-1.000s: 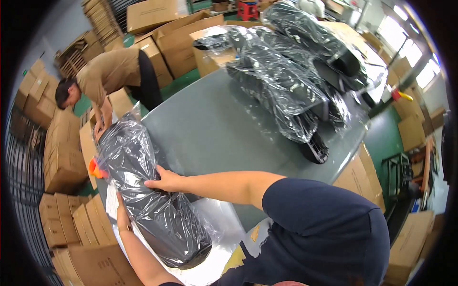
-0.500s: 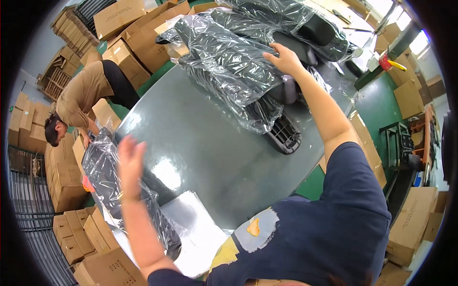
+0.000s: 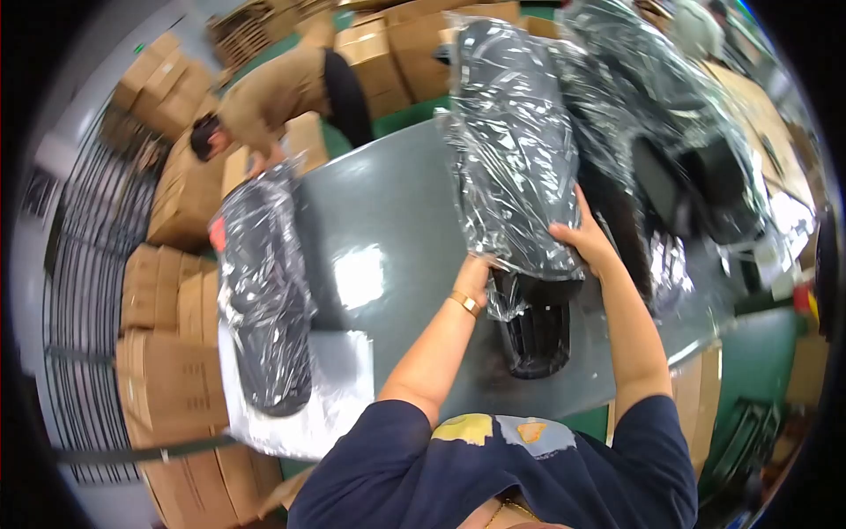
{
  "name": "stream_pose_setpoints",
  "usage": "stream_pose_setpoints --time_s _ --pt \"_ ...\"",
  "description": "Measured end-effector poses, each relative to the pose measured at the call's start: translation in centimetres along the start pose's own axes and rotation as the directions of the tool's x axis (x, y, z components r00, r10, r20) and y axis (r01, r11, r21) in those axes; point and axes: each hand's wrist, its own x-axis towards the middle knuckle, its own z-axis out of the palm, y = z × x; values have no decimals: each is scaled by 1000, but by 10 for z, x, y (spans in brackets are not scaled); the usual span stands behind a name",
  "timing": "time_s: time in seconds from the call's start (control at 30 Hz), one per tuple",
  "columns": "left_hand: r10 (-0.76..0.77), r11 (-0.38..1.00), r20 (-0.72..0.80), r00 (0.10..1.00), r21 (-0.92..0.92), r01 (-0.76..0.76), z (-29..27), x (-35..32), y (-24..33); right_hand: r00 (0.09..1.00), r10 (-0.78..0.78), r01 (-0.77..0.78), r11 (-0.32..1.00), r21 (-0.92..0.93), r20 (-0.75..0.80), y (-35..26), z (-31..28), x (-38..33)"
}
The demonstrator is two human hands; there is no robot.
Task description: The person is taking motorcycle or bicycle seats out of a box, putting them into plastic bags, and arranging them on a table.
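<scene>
Head view: both hands clamp a long black moulded part wrapped in clear crinkled plastic film [image 3: 515, 150], lifted over the grey-green surface [image 3: 388, 229]. Left hand [image 3: 480, 273], gold bracelet at the wrist, has its grip closed under the wrap's lower left edge. Right hand [image 3: 586, 242] has its grip closed on the lower right edge. The part's bare black ribbed end [image 3: 535, 331] hangs out below the film. A second bagged black part [image 3: 264, 291] lies at the surface's left. A person in a tan shirt [image 3: 273, 93] bends over brown cardboard boxes [image 3: 176, 300].
</scene>
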Motion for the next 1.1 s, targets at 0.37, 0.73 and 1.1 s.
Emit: stream_pose_setpoints --time_s 0.37,0.73,1.1 --pt "307 951 -205 930 105 -290 -157 -112 65 981 -109 107 994 20 162 42 178 -30" --pt "602 798 -354 716 298 -523 -242 -158 96 959 8 110 910 -400 282 17 340 -4" --pt "552 830 -269 790 88 -550 -210 -208 84 974 181 -190 980 57 135 15 328 2"
